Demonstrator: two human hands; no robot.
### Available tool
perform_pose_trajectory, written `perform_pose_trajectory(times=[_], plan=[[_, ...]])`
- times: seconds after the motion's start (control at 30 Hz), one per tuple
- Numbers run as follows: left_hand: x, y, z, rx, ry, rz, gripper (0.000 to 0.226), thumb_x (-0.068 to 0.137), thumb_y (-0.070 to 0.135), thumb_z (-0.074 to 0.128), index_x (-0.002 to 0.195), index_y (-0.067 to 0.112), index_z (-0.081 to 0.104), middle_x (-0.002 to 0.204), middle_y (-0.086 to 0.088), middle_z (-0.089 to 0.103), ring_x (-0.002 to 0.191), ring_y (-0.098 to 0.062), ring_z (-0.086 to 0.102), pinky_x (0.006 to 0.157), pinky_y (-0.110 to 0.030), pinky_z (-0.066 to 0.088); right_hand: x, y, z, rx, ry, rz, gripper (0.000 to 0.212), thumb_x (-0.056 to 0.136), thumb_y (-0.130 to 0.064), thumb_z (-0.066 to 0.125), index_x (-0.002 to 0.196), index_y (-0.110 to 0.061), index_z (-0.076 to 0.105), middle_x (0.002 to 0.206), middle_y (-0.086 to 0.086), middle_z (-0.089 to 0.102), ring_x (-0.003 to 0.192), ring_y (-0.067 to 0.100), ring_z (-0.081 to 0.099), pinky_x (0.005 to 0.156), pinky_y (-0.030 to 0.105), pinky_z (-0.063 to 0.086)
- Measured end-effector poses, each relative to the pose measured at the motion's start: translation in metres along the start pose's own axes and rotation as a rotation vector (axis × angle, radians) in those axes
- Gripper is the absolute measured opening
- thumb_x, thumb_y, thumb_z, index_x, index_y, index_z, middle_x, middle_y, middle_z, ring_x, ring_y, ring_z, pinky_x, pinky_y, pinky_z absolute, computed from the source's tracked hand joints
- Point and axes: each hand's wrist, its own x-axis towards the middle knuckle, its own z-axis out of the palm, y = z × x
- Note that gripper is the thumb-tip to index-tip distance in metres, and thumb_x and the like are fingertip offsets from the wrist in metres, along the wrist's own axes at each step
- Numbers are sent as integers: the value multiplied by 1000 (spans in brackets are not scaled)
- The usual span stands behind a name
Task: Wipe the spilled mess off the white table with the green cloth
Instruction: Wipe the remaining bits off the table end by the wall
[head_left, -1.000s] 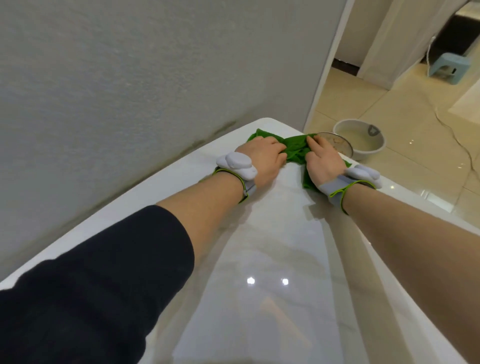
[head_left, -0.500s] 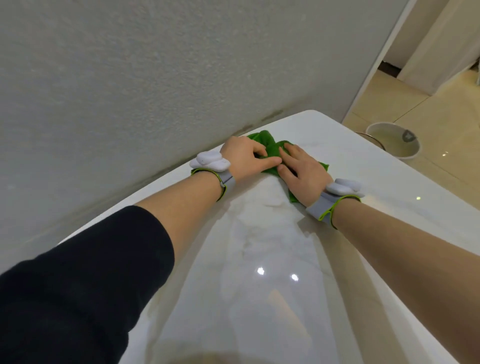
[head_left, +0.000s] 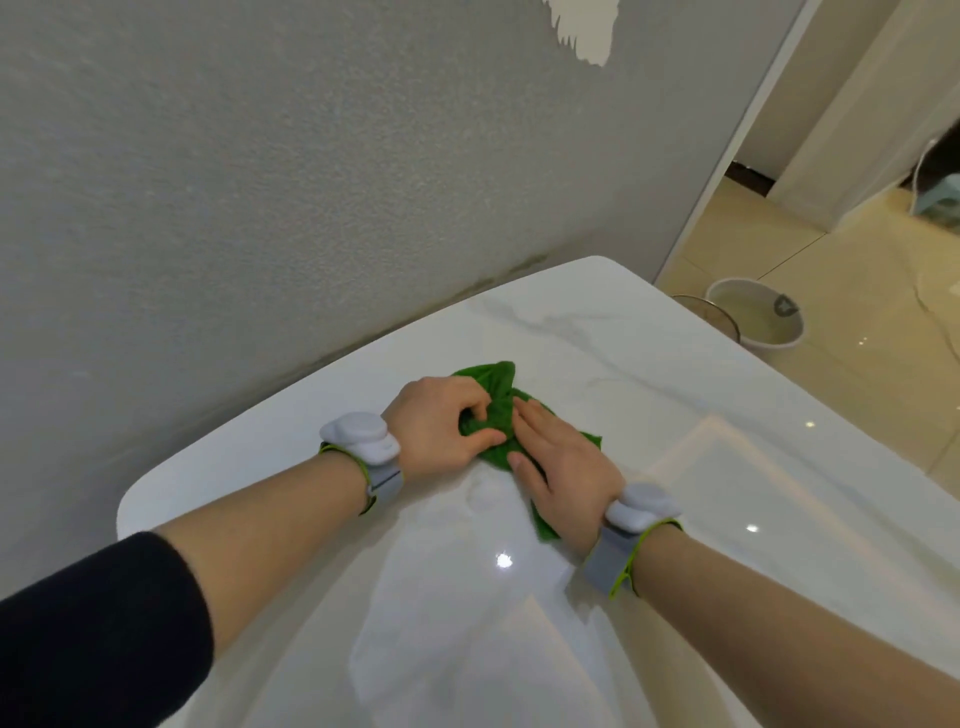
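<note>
The green cloth (head_left: 493, 387) lies bunched on the glossy white table (head_left: 649, 374), a little in from the wall. My left hand (head_left: 441, 426) grips a fold of the cloth, fingers and thumb curled into it. My right hand (head_left: 561, 462) lies flat on the cloth's right part, fingers straight and pressing down. Most of the cloth is hidden under both hands. I see no distinct spill on the table around the cloth.
A grey textured wall (head_left: 311, 182) runs along the table's left side. Beyond the table's far right corner a white basin (head_left: 758, 317) stands on the tiled floor, with a metal-rimmed bowl (head_left: 711, 312) beside it. The table's right edge runs close to my right arm.
Both hands have dragged the cloth back from the table's far corner toward me along the wall. The cloth is more bunched, and my left hand has closed on it.
</note>
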Motion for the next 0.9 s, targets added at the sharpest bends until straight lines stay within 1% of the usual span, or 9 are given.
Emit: perform_pose_trajectory(times=[0.1, 0.17, 0.27, 0.4, 0.53, 0.6, 0.7, 0.8, 0.9], plan=[[30, 6, 2, 80, -10, -35, 22, 80, 41, 61, 80, 22, 49, 89, 2, 58, 83, -21, 55, 68, -30, 40, 31, 18, -2, -1, 34, 68, 57, 96, -36, 36, 141, -2, 40, 147, 14, 36, 137, 26, 31, 109, 16, 6], [51, 13, 7, 117, 22, -86, 22, 82, 36, 60, 84, 17, 50, 90, -2, 55, 82, -23, 52, 66, -30, 34, 51, 31, -5, -12, 48, 120, 52, 99, -30, 39, 144, -4, 34, 151, 12, 30, 140, 23, 26, 109, 17, 7], [64, 19, 12, 135, 49, -116, 21, 82, 34, 60, 85, 16, 49, 89, -3, 53, 82, -25, 51, 66, -29, 32, 61, 38, -2, 17, 76, 177, 50, 98, -22, 45, 144, -7, 35, 152, 9, 30, 140, 20, 25, 110, 20, 11], [38, 19, 10, 110, 39, -99, 22, 77, 37, 63, 81, 20, 50, 85, 4, 52, 77, -20, 50, 68, -29, 35, 37, 24, 7, 57, 106, 186, 49, 97, -22, 46, 144, -11, 38, 150, 5, 34, 139, 19, 27, 109, 21, 17], [-3, 32, 1, 62, -35, -109, 26, 68, 44, 66, 69, 24, 49, 76, 8, 59, 72, -18, 56, 65, -26, 41, -12, -4, 5, 115, 106, 99, 48, 88, -24, 50, 134, -9, 52, 137, 11, 51, 128, 24, 45, 105, 14, 19], [-25, 38, 1, 37, -84, -114, 27, 64, 45, 65, 66, 23, 49, 71, 9, 58, 67, -16, 55, 62, -24, 40, -38, -19, 12, 148, 99, 105, 49, 86, -30, 47, 131, -9, 55, 133, 10, 55, 124, 23, 48, 106, 16, 21], [-60, 52, -6, 16, -135, -83, 29, 59, 46, 62, 64, 21, 50, 67, 10, 55, 63, -11, 52, 59, -22, 36, -75, -44, 9, 210, 98, 116, 49, 87, -32, 49, 131, -11, 56, 136, 4, 51, 128, 14, 42, 108, 22, 27], [-88, 54, -2, 6, -151, -57, 29, 60, 43, 64, 63, 19, 48, 67, 10, 53, 62, -8, 50, 58, -20, 37, -99, -56, 13, 199, 54, 59, 49, 90, -33, 49, 133, -11, 53, 140, -4, 44, 133, 7, 31, 110, 21, 21], [-105, 59, 5, -8, -128, -52, 30, 65, 42, 63, 62, 24, 40, 67, 11, 49, 63, -7, 47, 58, -21, 39, -108, -58, 11, 175, 12, 34, 50, 96, -39, 40, 135, -10, 50, 143, -5, 39, 135, 7, 27, 112, 19, 13]])
